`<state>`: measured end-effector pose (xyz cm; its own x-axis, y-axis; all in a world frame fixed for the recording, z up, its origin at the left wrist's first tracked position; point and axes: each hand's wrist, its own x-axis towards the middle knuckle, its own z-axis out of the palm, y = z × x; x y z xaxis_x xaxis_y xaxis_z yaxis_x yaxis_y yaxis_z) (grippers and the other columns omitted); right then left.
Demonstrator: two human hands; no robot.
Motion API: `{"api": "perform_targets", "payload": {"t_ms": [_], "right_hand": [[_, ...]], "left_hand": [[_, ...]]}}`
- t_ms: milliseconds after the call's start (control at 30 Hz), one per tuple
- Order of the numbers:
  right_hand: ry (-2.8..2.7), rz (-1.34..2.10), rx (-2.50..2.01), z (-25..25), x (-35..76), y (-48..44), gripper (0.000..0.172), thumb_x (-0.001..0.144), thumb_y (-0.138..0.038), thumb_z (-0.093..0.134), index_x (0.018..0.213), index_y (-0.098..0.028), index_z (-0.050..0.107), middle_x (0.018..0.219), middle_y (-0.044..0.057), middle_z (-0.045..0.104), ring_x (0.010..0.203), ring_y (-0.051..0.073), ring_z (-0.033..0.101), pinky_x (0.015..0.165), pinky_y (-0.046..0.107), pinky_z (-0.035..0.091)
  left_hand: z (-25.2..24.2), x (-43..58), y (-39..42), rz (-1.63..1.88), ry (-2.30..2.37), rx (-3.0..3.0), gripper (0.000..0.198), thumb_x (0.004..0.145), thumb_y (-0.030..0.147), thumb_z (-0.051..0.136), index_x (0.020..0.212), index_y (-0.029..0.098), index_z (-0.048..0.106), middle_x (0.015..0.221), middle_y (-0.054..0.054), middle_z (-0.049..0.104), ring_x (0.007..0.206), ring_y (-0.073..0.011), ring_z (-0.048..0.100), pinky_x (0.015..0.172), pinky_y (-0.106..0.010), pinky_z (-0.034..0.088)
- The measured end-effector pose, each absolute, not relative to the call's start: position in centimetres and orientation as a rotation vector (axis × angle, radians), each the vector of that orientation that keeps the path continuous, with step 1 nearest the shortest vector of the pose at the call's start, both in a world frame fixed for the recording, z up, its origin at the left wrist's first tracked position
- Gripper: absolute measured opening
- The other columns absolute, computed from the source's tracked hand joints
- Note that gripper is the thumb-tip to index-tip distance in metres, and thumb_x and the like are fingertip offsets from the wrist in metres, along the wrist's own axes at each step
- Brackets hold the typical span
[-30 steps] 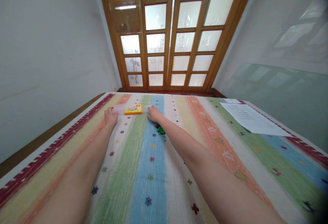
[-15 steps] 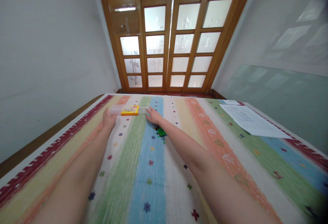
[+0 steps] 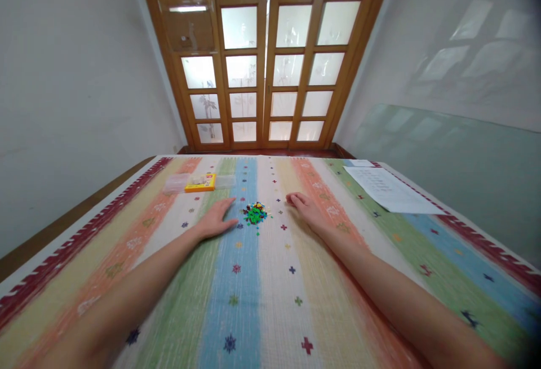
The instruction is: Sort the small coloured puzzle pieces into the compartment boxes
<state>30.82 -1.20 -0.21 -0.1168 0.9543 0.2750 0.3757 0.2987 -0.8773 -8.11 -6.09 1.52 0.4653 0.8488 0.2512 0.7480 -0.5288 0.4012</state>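
Note:
A small heap of tiny pieces [image 3: 256, 215], mostly green with some yellow, blue and dark ones, lies on the striped tablecloth between my hands. To its left, my left hand [image 3: 216, 219] is open, thumb apart from the fingers, and does not touch the heap. My right hand [image 3: 302, 207] rests to the right of the heap with its fingers curled in; nothing shows in them. Beyond my left hand lies a yellow box [image 3: 200, 183] with clear plastic [image 3: 175, 183] sticking out on both sides, and neither hand touches it.
The striped tablecloth [image 3: 240, 307] covers the long table. White sheets with printed text [image 3: 389, 189] lie near its right edge. Past the far end stand wooden doors with glass panes [image 3: 264, 65]. A pale green panel [image 3: 435, 149] is at the right wall.
Both hands have left the yellow box and the clear plastic and come nearer. The left moved right beside the heap; the right moved to its other side, uncovering it. The view turned slightly right.

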Motion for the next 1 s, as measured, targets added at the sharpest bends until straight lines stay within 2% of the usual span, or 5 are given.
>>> {"api": "perform_targets", "payload": {"t_ms": [167,333,500,733,1000], "right_hand": [[-1.642,0.807,-1.216,-0.3,29.9,-1.3,0.043,0.097,-0.058,0.049,0.104,-0.022,0.072,0.108,0.008,0.075,0.103,0.025,0.068,0.097,0.039,0.051],[-1.614,0.839,-1.188,-0.5,30.0,-1.2,0.042,0.096,-0.057,0.050,0.106,-0.023,0.072,0.109,0.008,0.075,0.103,0.024,0.069,0.097,0.039,0.051],[-1.629,0.818,-1.189,-0.8,30.1,-1.1,0.042,0.096,-0.057,0.050,0.103,-0.023,0.072,0.107,0.008,0.075,0.101,0.025,0.069,0.096,0.039,0.052],[-1.617,0.838,-1.177,-0.9,30.1,-1.1,0.041,0.097,-0.057,0.049,0.104,-0.023,0.071,0.108,0.009,0.075,0.100,0.024,0.069,0.096,0.039,0.053],[-1.656,0.832,-1.208,-0.4,30.2,-1.5,0.040,0.095,-0.055,0.048,0.100,-0.023,0.071,0.103,0.008,0.075,0.098,0.023,0.069,0.093,0.036,0.053]], "left_hand": [[0.9,1.5,-7.8,0.524,1.281,2.583,0.107,0.081,0.075,0.066,0.167,0.027,0.023,0.172,-0.014,0.024,0.157,-0.0369,0.025,0.128,-0.054,0.024],[0.5,5.8,-6.2,0.568,1.493,2.556,0.087,0.087,0.072,0.060,0.159,0.027,0.041,0.164,-0.016,0.039,0.152,-0.0365,0.035,0.125,-0.054,0.026],[0.8,7.7,-4.7,0.667,1.626,2.527,0.051,0.092,0.058,0.063,0.129,0.023,0.066,0.138,-0.014,0.059,0.132,-0.0314,0.052,0.116,-0.047,0.037],[1.3,9.1,-4.4,0.696,1.798,2.482,0.021,0.099,0.037,0.056,0.106,0.022,0.068,0.112,-0.012,0.062,0.109,-0.0263,0.057,0.094,-0.039,0.046],[1.6,7.5,-4.1,0.598,1.805,2.548,0.021,0.102,0.026,0.047,0.101,0.022,0.068,0.110,-0.011,0.063,0.108,-0.0246,0.057,0.091,-0.036,0.046]]}}
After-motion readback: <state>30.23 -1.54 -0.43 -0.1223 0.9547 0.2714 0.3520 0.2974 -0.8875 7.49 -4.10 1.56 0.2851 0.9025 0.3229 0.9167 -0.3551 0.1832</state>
